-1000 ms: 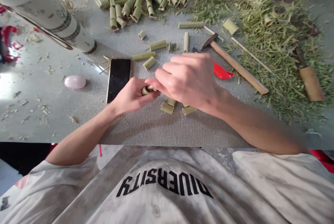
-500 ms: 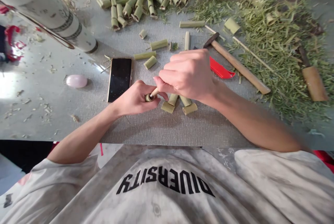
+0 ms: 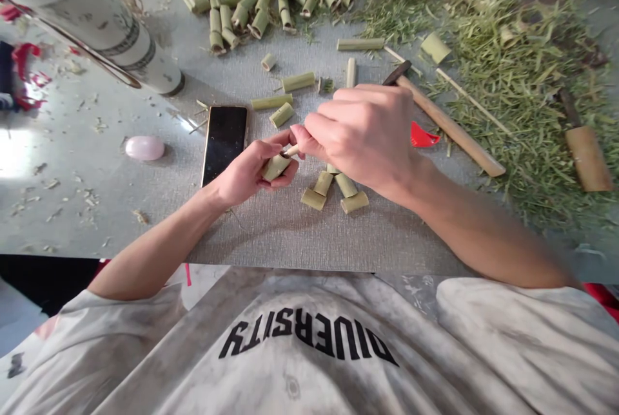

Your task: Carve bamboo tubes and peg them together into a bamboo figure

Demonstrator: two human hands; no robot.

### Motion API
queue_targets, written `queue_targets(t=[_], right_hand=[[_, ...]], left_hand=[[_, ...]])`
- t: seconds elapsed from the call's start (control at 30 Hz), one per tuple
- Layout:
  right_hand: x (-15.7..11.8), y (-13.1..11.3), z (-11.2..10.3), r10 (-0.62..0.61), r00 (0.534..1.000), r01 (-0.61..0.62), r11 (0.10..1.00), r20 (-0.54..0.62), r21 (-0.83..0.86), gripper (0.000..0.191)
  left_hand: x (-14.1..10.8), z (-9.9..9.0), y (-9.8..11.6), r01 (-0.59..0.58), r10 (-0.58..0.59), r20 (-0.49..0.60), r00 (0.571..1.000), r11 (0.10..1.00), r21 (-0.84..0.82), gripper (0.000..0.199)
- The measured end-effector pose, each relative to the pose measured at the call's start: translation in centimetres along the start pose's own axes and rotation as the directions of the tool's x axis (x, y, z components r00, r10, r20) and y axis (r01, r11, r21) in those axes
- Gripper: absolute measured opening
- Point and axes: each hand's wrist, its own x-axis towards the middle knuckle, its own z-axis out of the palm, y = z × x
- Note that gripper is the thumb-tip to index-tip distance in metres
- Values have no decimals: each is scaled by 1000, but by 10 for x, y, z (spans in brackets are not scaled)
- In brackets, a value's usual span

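My left hand [image 3: 244,173] is closed around a short green bamboo tube [image 3: 274,169], with its open end tilted up to the right. Closed in a fist, my right hand [image 3: 370,138] grips a thin wooden stick [image 3: 293,150]. The stick's far end meets the tube's mouth; how deep it goes cannot be seen. Most of the stick is hidden inside the fist. Just below, short bamboo pieces [image 3: 355,202] lie on the table in a splayed arrangement, partly covered by my right hand. A red comb-like tool [image 3: 424,136] shows partly behind my right wrist.
A hammer [image 3: 452,125] lies to the right, beside heaped green shavings [image 3: 522,93] and a wooden-handled tool [image 3: 587,157]. Cut bamboo pieces [image 3: 246,9] pile up at the back. Leftward are a phone [image 3: 225,144], a pink oval object [image 3: 145,148] and a large white cylinder [image 3: 120,35].
My left hand has turned and its fingers have loosened, so more of the bamboo tube shows. Both hands have shifted slightly, my right hand rightward, covering more of the red tool.
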Motion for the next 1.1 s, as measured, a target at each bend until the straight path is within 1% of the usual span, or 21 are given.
queue_targets(t=[0.1, 0.17, 0.23, 0.43, 0.53, 0.6, 0.67, 0.77, 0.87, 1.03, 1.1], right_hand=[[-2, -8, 5, 0, 1000, 0, 1000, -12, 27, 64], [-3, -12, 9, -11, 1000, 11, 999, -17, 43, 63], [-2, -13, 12, -19, 1000, 20, 998, -11, 60, 63], [-1, -9, 14, -30, 999, 28, 993, 14, 113, 64], [0, -6, 12, -46, 999, 44, 988, 16, 145, 61], [1, -4, 9, -42, 998, 34, 984, 42, 176, 59], [3, -2, 6, -36, 997, 22, 984, 74, 177, 57], [5, 1, 1, -73, 993, 61, 991, 98, 117, 56], [3, 2, -6, -117, 988, 112, 992, 99, 54, 60], [1, -3, -16, -160, 987, 160, 986, -1, 36, 56], [0, -1, -21, -206, 975, 209, 978, -89, 25, 59]], left_hand=[[-3, 4, 0, -81, 90, -78, 993, 991, 108, 25], [-4, 8, 1, -85, 114, -122, 986, 973, 216, 27], [-5, 11, 2, -71, 116, -146, 982, 956, 283, 30], [-6, 17, 9, -69, 123, -176, 977, 956, 285, 30], [-8, 18, 10, -75, 132, -157, 979, 942, 327, 30], [-9, 18, 10, -88, 138, -125, 983, 935, 343, 32], [-9, 17, 9, -89, 135, -115, 984, 938, 336, 34], [-9, 17, 8, -114, 159, -119, 980, 941, 317, 38], [-10, 16, 6, -195, 232, -74, 970, 921, 337, 42], [-14, 9, 3, -260, 296, -18, 955, 866, 426, 40], [-17, 4, 2, -324, 351, 30, 936, 826, 461, 42]])
